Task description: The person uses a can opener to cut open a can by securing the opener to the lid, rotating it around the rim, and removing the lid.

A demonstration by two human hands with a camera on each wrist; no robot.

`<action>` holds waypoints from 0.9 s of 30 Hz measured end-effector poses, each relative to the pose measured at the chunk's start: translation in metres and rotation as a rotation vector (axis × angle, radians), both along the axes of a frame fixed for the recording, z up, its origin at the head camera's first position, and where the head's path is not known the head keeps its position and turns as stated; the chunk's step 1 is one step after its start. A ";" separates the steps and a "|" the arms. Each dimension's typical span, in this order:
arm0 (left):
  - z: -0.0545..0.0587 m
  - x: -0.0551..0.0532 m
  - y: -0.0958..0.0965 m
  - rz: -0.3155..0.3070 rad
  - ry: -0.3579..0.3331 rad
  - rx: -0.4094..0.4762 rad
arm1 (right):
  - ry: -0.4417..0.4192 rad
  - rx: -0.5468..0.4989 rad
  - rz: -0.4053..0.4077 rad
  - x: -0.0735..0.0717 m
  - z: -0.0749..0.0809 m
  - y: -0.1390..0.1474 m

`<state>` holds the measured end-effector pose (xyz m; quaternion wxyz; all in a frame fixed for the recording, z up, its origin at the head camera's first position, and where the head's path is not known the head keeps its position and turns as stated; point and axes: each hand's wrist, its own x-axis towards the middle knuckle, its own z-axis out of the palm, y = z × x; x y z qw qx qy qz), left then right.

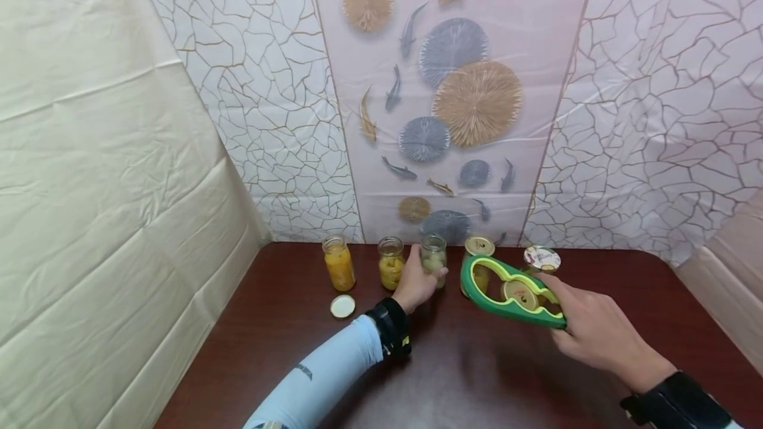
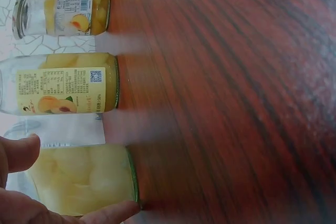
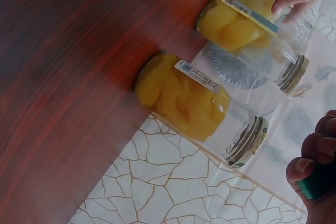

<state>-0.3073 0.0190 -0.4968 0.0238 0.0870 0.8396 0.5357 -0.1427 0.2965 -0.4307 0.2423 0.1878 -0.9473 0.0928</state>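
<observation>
My left hand is wrapped around a glass jar of pale fruit; in the left wrist view its thumb and fingers lie on either side of this jar. The jar stands on the table and its mouth shows no lid. A green jar opener with a yellow scalloped inner edge is gripped at one end by my right hand, raised over the table at right. Within the opener's loop shows a gold lid; I cannot tell whether the opener holds it. In the right wrist view, curled fingers hold the opener's dark green end.
Left of my left hand stand two lidless jars, one of yellow fruit and one of orange fruit. A loose lid lies before them. Rightward are a gold-lidded jar and a white-lidded jar. Patterned cloth hangs behind the table.
</observation>
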 end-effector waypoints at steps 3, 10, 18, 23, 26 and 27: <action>-0.001 -0.001 -0.002 0.005 -0.017 0.010 | 0.007 0.006 -0.004 -0.001 0.000 0.000; 0.000 0.000 -0.002 0.008 -0.031 0.007 | 0.012 0.018 -0.018 -0.004 0.001 0.002; 0.020 0.041 -0.008 -0.028 -0.232 0.073 | 0.007 0.020 -0.026 -0.006 0.000 0.005; 0.034 0.081 -0.030 -0.143 -0.222 0.004 | 0.025 0.022 -0.029 -0.006 -0.002 0.009; 0.037 0.100 -0.053 -0.207 -0.169 -0.076 | 0.034 0.013 -0.007 -0.007 -0.004 0.010; 0.038 0.106 -0.061 -0.221 -0.161 -0.085 | 0.038 0.011 0.002 -0.007 -0.005 0.009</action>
